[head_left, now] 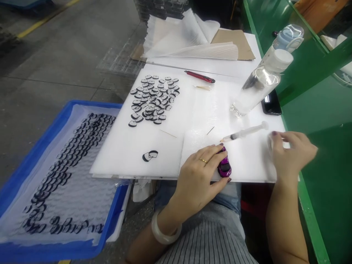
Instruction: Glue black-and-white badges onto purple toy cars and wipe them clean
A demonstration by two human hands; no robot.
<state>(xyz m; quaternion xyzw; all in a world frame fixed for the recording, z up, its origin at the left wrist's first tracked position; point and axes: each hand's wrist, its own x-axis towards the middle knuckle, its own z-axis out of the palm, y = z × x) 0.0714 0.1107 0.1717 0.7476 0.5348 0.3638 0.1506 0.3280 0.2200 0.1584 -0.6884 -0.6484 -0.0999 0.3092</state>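
Purple toy car [225,168] lay lengthwise away from body, pinched in left hand [195,176]; right hand [293,154] well apart, fingers curled, contents unclear.

The left hand [197,176] partly hides the purple car [225,167], and the frame's left edge crops the blue tray [55,252]
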